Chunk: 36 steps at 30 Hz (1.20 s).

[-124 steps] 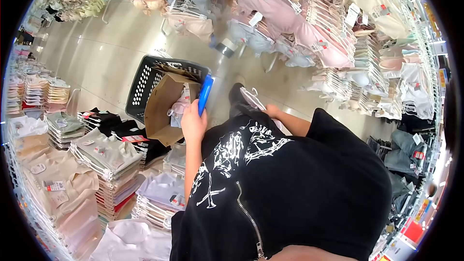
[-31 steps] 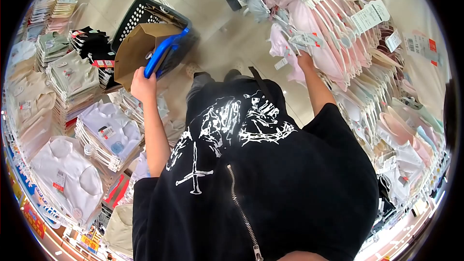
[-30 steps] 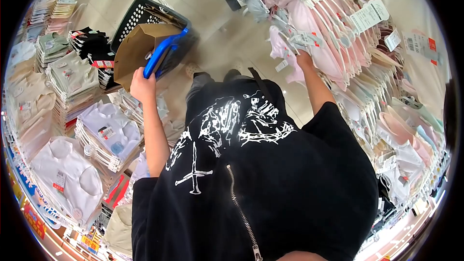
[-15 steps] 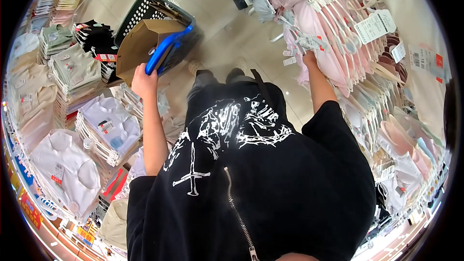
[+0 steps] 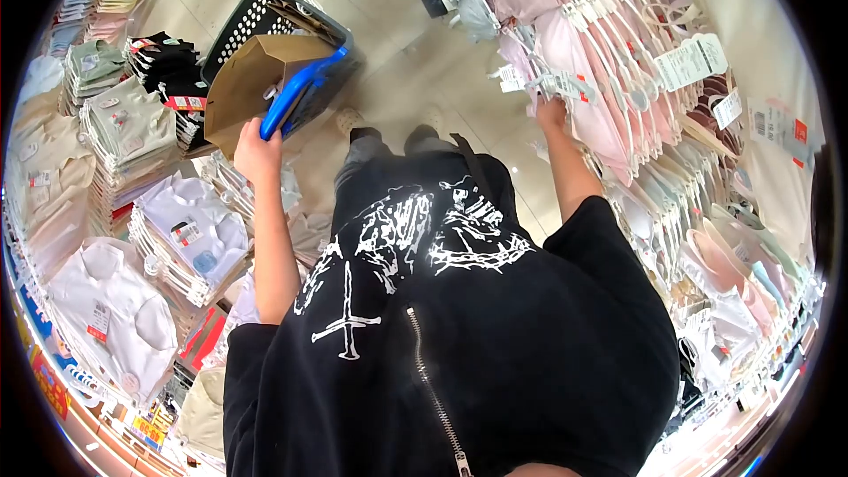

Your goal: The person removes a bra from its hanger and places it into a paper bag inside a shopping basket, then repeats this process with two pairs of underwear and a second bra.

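My left hand [image 5: 258,152] is closed round the blue handle [image 5: 302,93] of a dark green shopping basket [image 5: 237,28]. An open brown cardboard box [image 5: 247,79] sits in the basket. On the other side, my right hand [image 5: 551,113] is at the near edge of a rack of hanging bras, its fingertips partly covered by a lilac bra [image 5: 518,55] with white tags. Pale pink bras [image 5: 590,93] on white hangers hang right beside that hand. A white tag with a red mark [image 5: 565,85] lies just above the fingers.
Folded white tops [image 5: 115,314], grey garments [image 5: 131,128] and black garments [image 5: 162,66] are stacked on the left. More bras [image 5: 729,261] hang at the lower right. Shiny floor tiles [image 5: 397,35] run between the racks. A large price tag [image 5: 693,62] juts from the right rack.
My right hand has shifted slightly left, and the lilac bra's tags have swung up and left. The left hand keeps its hold on the basket handle.
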{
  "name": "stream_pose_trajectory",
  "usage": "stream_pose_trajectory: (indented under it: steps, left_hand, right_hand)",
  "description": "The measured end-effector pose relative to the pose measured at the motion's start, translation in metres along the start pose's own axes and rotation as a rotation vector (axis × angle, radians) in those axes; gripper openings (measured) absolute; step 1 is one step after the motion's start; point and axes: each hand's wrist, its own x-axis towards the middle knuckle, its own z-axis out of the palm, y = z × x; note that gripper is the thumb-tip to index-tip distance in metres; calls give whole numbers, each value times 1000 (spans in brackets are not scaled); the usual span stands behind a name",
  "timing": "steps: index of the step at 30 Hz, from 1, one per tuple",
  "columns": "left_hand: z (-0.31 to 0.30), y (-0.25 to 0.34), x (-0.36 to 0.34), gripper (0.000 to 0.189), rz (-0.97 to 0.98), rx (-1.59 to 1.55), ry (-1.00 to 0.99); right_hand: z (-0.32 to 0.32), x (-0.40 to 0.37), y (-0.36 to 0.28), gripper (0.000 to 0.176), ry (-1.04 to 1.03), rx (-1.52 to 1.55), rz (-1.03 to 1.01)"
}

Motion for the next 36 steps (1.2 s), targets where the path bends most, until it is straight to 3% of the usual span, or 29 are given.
stream_pose_trajectory:
  steps: [2, 7, 9, 11, 13, 14, 17, 19, 20, 22, 25, 30, 33, 34, 36]
  left_hand:
    - [5, -6, -1, 19, 59, -86, 29]
    - [4, -5, -12, 19, 20, -136, 5]
    - [-8, 5, -16, 16, 15, -154, -29]
    - [-10, 8, -21, 17, 34, -176, -62]
    - [-11, 9, -27, 18, 55, -204, -108]
    - [-11, 8, -30, 19, 65, -219, -143]
    - [-29, 1, -28, 20, 104, -436, -349]
    - [-33, -14, -21, 22, 127, -651, -440]
    - [-32, -24, -16, 24, 141, -757, -482]
    - [-8, -51, -6, 26, 54, -866, -476]
    - [21, -80, 18, 28, -28, -781, -536]
    - [145, -123, 37, 31, -36, -737, -722]
    - [217, -135, 40, 34, 50, -487, -1067]
    - [245, -139, 31, 35, 37, -428, -1039]
    - [304, -144, 3, 37, 8, -320, -988]
  right_hand:
    - [3, -11, -18, 61, 10, -54, -25]
    - [37, -60, -33, 72, 324, 59, -302]
    - [41, -88, -38, 75, 69, 64, -229]
    - [58, -108, -30, 54, 24, -42, -415]
    - [88, -100, -4, 42, -600, 54, -421]
    - [97, -100, 6, 38, -800, 68, -379]
    - [113, -89, 12, 29, -872, 50, -362]
    - [80, -87, -18, 29, -848, -11, -495]
    - [74, -84, -30, 29, -879, 73, -390]
    - [62, -81, -54, 29, -931, 240, -168]
    - [52, -71, -97, 29, -917, 323, -137]
    - [40, -84, -172, 27, -855, 386, -191]
    - [49, -108, -201, 25, -805, 308, -345]
    - [53, -117, -206, 25, -783, 253, -418]
    - [65, -135, -200, 27, -920, 412, -296]
